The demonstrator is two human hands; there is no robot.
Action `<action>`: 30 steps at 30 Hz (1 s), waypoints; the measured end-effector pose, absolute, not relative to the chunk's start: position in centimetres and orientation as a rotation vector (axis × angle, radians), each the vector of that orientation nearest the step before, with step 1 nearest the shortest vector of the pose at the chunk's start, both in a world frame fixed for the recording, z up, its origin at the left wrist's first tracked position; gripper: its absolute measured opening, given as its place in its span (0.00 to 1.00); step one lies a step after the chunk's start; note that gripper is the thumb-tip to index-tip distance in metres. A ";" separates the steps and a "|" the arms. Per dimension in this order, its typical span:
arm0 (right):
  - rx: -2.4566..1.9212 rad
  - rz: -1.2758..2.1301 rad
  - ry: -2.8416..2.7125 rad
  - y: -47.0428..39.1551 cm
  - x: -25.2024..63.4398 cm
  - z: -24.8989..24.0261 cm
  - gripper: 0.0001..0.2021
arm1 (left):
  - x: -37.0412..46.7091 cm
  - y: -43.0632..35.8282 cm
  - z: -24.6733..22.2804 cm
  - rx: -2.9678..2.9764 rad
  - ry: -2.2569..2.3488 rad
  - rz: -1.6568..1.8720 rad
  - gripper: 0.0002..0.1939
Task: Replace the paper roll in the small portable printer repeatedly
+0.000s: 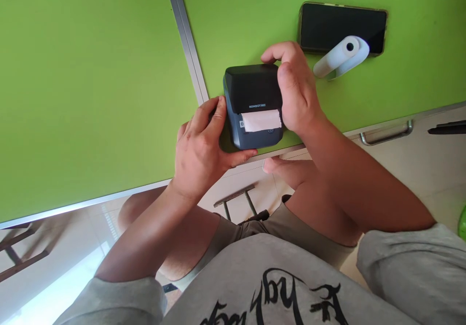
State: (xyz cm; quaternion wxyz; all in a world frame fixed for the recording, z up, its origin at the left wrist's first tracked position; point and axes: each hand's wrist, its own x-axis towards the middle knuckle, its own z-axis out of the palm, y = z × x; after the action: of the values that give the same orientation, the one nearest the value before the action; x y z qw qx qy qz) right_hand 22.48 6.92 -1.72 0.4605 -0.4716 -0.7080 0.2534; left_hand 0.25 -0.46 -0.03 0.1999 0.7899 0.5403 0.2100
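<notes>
A dark label printer (251, 89) marked NIIMBOT sits near the front edge of the green table, its black lid down. From its front slot comes a short strip of pale pinkish paper (262, 120). My left hand (202, 145) grips the printer's left side, with the thumb along its front lower edge. Around the right side curls my right hand (296, 89), its index finger at the back corner and its thumb against the lid's side. The fingertips under and behind the printer are partly hidden.
Right of the printer, a partly unrolled white paper roll (340, 58) lies by a dark phone (342, 26). A metal strip (185, 38) crosses the green tabletop (91, 82). Below the front edge is a drawer handle (388, 133). A stool frame (16, 252) stands at lower left.
</notes>
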 end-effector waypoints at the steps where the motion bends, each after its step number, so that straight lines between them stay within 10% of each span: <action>1: -1.180 0.628 -1.738 6.9 22.4 -1.7 0.25 | 0.2 -0.4 0.0 2.209 1.505 0.584 0.56; 30: -1.139 0.498 -1.739 7.1 22.7 -2.2 0.26 | 0.4 -0.2 -0.3 2.217 1.524 0.518 0.56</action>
State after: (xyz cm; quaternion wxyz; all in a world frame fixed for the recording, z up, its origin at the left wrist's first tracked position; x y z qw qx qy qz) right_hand 22.66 7.14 -2.23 0.4811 -0.4672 -0.7132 0.2042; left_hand 0.43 -0.20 -0.34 0.1998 0.7929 0.5450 0.1852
